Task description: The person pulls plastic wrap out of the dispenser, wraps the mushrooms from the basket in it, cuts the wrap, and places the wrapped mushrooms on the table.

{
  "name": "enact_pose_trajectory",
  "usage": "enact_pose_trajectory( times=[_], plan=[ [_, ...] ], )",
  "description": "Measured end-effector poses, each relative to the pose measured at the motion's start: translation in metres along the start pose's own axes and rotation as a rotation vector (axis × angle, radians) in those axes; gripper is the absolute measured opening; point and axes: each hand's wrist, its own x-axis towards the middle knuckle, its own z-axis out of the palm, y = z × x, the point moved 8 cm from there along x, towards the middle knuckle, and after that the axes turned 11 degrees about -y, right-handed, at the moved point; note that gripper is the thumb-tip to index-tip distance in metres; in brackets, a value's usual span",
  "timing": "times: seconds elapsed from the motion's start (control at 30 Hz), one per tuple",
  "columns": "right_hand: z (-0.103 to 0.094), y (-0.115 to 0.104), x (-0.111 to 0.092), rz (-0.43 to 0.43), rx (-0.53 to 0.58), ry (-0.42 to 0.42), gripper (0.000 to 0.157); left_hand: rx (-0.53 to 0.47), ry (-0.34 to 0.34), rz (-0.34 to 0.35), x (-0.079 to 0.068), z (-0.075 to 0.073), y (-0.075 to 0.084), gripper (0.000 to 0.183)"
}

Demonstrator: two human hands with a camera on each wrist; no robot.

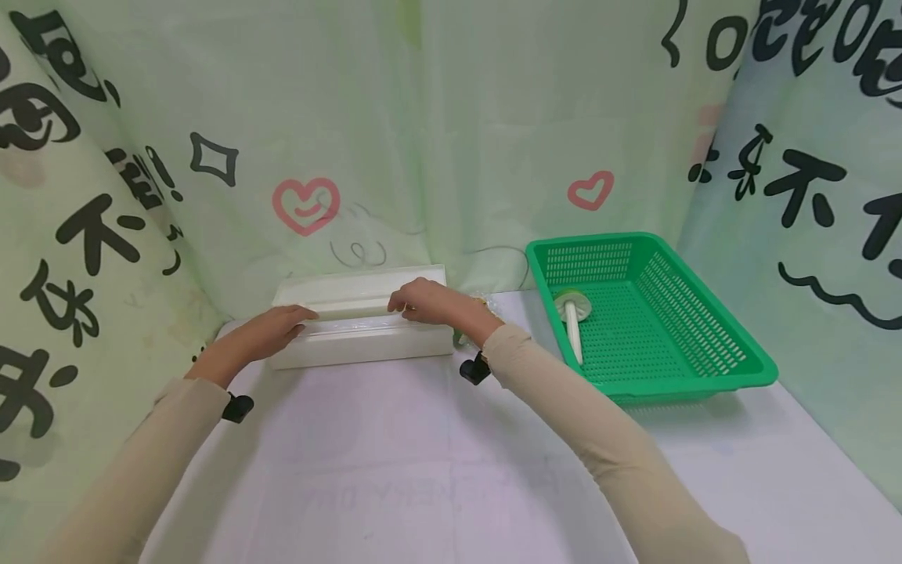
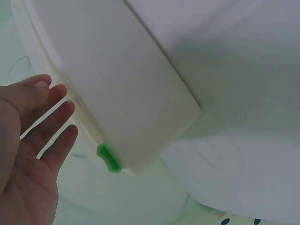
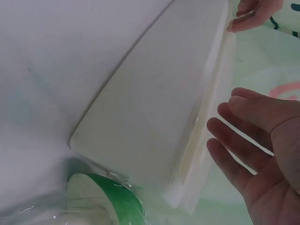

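A long white box with its lid raised, like a cling film dispenser [image 1: 366, 350], stands at the back of the table. Clear film shows along its front top edge, and a small green piece [image 2: 109, 158] sits at its left end. My left hand [image 1: 271, 333] is at the box's left end, fingertips by its upper edge. Over the right part of the opening is my right hand [image 1: 433, 301]. Both wrist views show loosely bent, spread fingers with nothing between them. Beside the box's right end lies a green-and-white ring-shaped end [image 3: 126, 201] with clear plastic around it.
To the right stands a green plastic basket [image 1: 655, 388]. Inside it lies a white rod with a round pale-green disc [image 1: 574, 329]. Printed curtains [image 1: 493, 141] surround the white-covered table [image 1: 395, 470] at the back and sides.
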Motion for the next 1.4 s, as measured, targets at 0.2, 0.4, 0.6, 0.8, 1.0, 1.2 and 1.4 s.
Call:
enact_pose_trajectory(
  times=[0.2, 0.4, 0.6, 0.8, 1.0, 1.2, 1.4],
  plan=[
    [0.003, 0.015, 0.011, 0.053, 0.031, -0.068, 0.031, -0.039, -0.033, 0.017, 0.013, -0.003, -0.005, 0.031],
    [0.009, 0.023, 0.020, 0.077, 0.009, -0.076, 0.028, 0.000, -0.037, 0.078, 0.023, -0.005, -0.008, 0.023],
    [0.010, 0.027, 0.023, 0.083, -0.013, -0.037, 0.014, -0.016, -0.020, 0.103, 0.027, -0.007, -0.006, 0.017],
    [0.009, 0.029, 0.022, 0.119, -0.014, 0.003, 0.006, -0.035, 0.014, 0.060, 0.029, -0.010, -0.003, 0.014],
    [0.010, 0.034, 0.022, 0.157, -0.028, 0.025, 0.006, -0.079, 0.049, 0.047, 0.032, -0.008, -0.002, 0.018],
    [0.010, 0.033, 0.023, 0.139, -0.012, 0.018, 0.006, -0.071, 0.047, 0.044, 0.035, -0.004, -0.005, 0.014],
    [0.012, 0.031, 0.021, 0.066, 0.029, -0.037, 0.014, -0.031, 0.100, 0.075, 0.033, -0.008, 0.000, 0.006]
  ],
)
